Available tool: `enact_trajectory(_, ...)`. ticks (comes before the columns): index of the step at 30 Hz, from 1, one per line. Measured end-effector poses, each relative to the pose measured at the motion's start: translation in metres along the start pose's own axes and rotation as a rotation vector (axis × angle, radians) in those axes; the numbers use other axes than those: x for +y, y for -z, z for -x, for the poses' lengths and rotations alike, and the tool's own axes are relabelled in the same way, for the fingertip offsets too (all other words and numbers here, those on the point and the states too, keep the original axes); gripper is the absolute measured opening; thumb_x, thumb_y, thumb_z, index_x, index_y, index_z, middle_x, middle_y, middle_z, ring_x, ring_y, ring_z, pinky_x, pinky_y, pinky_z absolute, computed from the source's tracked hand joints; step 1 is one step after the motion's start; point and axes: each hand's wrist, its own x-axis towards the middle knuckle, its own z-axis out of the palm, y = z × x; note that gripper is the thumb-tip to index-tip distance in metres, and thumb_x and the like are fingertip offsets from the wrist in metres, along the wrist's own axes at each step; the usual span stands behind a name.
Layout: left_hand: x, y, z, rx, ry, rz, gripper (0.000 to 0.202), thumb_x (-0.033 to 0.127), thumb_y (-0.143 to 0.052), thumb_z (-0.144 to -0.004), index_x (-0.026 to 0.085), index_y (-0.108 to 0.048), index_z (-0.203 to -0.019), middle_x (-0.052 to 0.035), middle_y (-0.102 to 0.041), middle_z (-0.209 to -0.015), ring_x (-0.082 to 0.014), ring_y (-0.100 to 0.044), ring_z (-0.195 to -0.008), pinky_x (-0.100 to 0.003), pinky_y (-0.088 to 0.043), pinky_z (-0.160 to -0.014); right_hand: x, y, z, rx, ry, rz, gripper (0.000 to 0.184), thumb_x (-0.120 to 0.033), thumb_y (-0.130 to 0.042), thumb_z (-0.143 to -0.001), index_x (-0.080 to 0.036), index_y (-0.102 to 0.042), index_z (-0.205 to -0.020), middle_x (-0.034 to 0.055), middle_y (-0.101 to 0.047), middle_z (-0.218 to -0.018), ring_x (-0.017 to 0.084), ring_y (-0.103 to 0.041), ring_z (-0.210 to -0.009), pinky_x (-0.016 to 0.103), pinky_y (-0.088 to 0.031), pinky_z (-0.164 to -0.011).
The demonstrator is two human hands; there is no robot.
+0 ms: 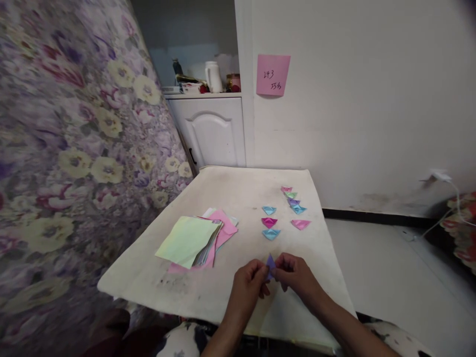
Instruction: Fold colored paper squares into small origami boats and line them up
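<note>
A small piece of folded purple paper [271, 262] with a pointed top is held between my two hands, just above the near part of the table. My left hand [251, 277] pinches its left side between thumb and fingers. On the right side, my right hand [291, 270] is closed on the same paper. My fingers cover its lower part. Beyond my hands lie folded paper boats: a blue one [271, 233], a magenta one [269, 222] and another blue one [268, 210] in a column. To their right is a pink boat [300, 224].
A stack of coloured paper sheets [188, 240] lies on the left of the cream-covered table [238, 297]. More boats [293, 202] overlap at the far right. A floral curtain [92, 148] hangs left; a white cabinet [217, 131] and a wall [357, 109] stand behind.
</note>
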Motion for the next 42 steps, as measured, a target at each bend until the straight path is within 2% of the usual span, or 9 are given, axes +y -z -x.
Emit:
enact_trajectory(7,0.006,-0.007,-0.002,-0.002,-0.042,0.042,0.030,0.041,-0.057,-0.079,0.016,-0.057,-0.062,0.0030,-0.051,-0.049,-0.0109,-0.049,-0.045,-0.020,-0.033,-0.044,-0.008,0.009,0.002,-0.003,0.011,-0.002,0.020,-0.031,-0.068,-0.067,-0.017,-0.054,-0.063,-0.0060,-0.049,-0.051,0.007,-0.042,-0.044,0.020,-0.036,-0.041)
enact_trajectory(10,0.006,-0.010,-0.004,0.030,-0.062,0.048,0.027,0.038,-0.060,-0.077,0.016,-0.058,-0.062,0.0066,-0.044,-0.043,-0.0075,-0.040,-0.039,-0.018,-0.027,-0.041,-0.012,0.013,0.002,0.004,0.021,0.069,0.019,-0.030,-0.067,-0.068,-0.017,-0.054,-0.064,-0.0061,-0.048,-0.051,0.008,-0.041,-0.044,0.020,-0.034,-0.042)
enact_trajectory(13,0.005,-0.013,-0.004,0.021,-0.004,0.138,0.023,0.036,-0.060,-0.078,0.016,-0.061,-0.068,0.0086,-0.041,-0.037,-0.0055,-0.031,-0.033,-0.018,-0.021,-0.037,-0.018,0.015,0.006,0.098,0.123,0.177,0.011,-0.025,-0.066,-0.071,-0.017,-0.058,-0.072,-0.0049,-0.049,-0.056,0.010,-0.045,-0.052,0.021,-0.036,-0.048)
enact_trajectory(18,0.006,-0.021,-0.004,0.025,-0.016,0.429,0.014,0.028,-0.063,-0.077,0.015,-0.064,-0.078,-0.0004,-0.064,-0.064,-0.0108,-0.058,-0.055,-0.019,-0.041,-0.049,-0.026,0.010,0.015,0.241,0.375,0.287,0.012,-0.020,-0.064,-0.074,-0.020,-0.057,-0.084,-0.0019,-0.054,-0.073,0.012,-0.050,-0.060,0.023,-0.042,-0.057)
enact_trajectory(22,0.008,-0.026,-0.003,0.056,0.019,0.523,0.011,0.025,-0.067,-0.073,0.016,-0.063,-0.078,-0.0006,-0.066,-0.069,-0.0126,-0.061,-0.059,-0.021,-0.046,-0.055,-0.026,0.008,0.018,0.257,0.499,0.309,0.005,-0.020,-0.059,-0.079,-0.021,-0.056,-0.083,-0.0001,-0.054,-0.079,0.012,-0.053,-0.063,0.024,-0.045,-0.058)
enact_trajectory(27,0.009,-0.026,-0.003,0.068,-0.035,0.533,0.009,0.023,-0.066,-0.075,0.016,-0.063,-0.080,-0.0019,-0.068,-0.071,-0.0136,-0.062,-0.064,-0.024,-0.047,-0.062,-0.023,0.007,0.017,0.289,0.500,0.287,0.009,-0.019,-0.058,-0.080,-0.022,-0.053,-0.087,0.0008,-0.053,-0.083,0.014,-0.055,-0.066,0.026,-0.049,-0.062)
enact_trajectory(30,0.009,-0.026,-0.003,0.072,-0.083,0.511,0.007,0.021,-0.064,-0.076,0.014,-0.063,-0.078,-0.0032,-0.068,-0.070,-0.0137,-0.060,-0.066,-0.024,-0.045,-0.063,-0.024,0.007,0.016,0.292,0.525,0.320,0.005,-0.018,-0.057,-0.080,-0.022,-0.053,-0.081,0.0005,-0.053,-0.079,0.014,-0.054,-0.067,0.027,-0.047,-0.062)
enact_trajectory(36,0.008,-0.027,-0.004,0.054,-0.077,0.544,0.007,0.021,-0.065,-0.076,0.015,-0.063,-0.078,-0.0038,-0.069,-0.073,-0.0148,-0.060,-0.070,-0.025,-0.045,-0.067,-0.026,0.007,0.017,0.300,0.561,0.334,0.006,-0.016,-0.058,-0.079,-0.021,-0.055,-0.080,0.0005,-0.053,-0.077,0.015,-0.052,-0.068,0.027,-0.044,-0.062)
enact_trajectory(42,0.011,-0.028,-0.002,0.006,-0.054,0.645,0.006,0.019,-0.067,-0.075,0.015,-0.062,-0.077,-0.0032,-0.068,-0.072,-0.0135,-0.060,-0.070,-0.024,-0.045,-0.068,-0.034,0.008,0.020,0.230,0.559,0.258,0.008,-0.021,-0.052,-0.085,-0.021,-0.056,-0.079,0.0013,-0.056,-0.075,0.015,-0.055,-0.070,0.027,-0.046,-0.063)
